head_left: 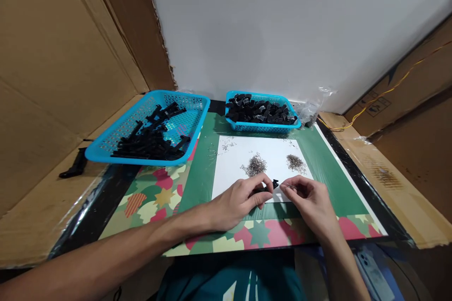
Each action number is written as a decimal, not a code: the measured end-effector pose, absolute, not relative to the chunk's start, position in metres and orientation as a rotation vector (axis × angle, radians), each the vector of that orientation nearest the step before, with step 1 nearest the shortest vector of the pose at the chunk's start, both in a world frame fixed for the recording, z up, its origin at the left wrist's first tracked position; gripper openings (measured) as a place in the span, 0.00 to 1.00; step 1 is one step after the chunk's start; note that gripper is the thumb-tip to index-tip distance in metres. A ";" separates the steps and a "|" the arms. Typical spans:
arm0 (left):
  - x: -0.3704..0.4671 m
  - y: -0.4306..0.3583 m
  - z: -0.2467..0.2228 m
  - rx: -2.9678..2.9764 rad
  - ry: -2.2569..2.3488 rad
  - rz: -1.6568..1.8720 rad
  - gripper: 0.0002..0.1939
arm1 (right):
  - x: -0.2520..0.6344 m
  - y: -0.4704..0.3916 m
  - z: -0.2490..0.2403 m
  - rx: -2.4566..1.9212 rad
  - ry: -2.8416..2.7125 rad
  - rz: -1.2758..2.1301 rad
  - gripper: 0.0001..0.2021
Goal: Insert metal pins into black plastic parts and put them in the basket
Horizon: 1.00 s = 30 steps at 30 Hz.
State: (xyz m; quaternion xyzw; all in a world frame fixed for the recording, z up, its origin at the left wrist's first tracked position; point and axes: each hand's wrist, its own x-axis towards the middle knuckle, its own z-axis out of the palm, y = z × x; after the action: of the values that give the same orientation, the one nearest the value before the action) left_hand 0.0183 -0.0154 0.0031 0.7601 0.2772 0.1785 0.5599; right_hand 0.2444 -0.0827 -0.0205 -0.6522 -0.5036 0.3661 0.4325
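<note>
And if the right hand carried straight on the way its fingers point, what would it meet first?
Most likely the near end of the black part held in the left hand, just past the right hand; depth there is hard to judge.

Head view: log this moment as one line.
left hand: holding black piece; right hand: beside it, grip unclear; white sheet: two piles of tiny metallic bits; blue baskets: black parts inside
</note>
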 end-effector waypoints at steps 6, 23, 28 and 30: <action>0.022 -0.027 -0.012 2.012 0.799 0.400 0.23 | 0.241 -0.080 -0.020 -1.687 -1.158 0.891 0.18; 0.025 -0.031 -0.006 2.113 0.786 0.355 0.18 | 0.236 -0.078 -0.018 -1.759 -1.231 0.847 0.18; 0.026 -0.031 -0.005 2.099 0.772 0.390 0.17 | 0.235 -0.080 -0.018 -1.753 -1.233 0.808 0.18; 0.026 -0.030 -0.004 2.095 0.779 0.378 0.17 | 0.233 -0.080 -0.017 -1.750 -1.236 0.785 0.18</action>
State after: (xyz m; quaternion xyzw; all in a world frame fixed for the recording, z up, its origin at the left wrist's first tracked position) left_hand 0.0263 -0.0300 -0.0040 0.8373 0.3112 0.1510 0.4235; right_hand 0.2333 -0.0804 -0.0168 -0.6971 -0.4923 0.3126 0.4170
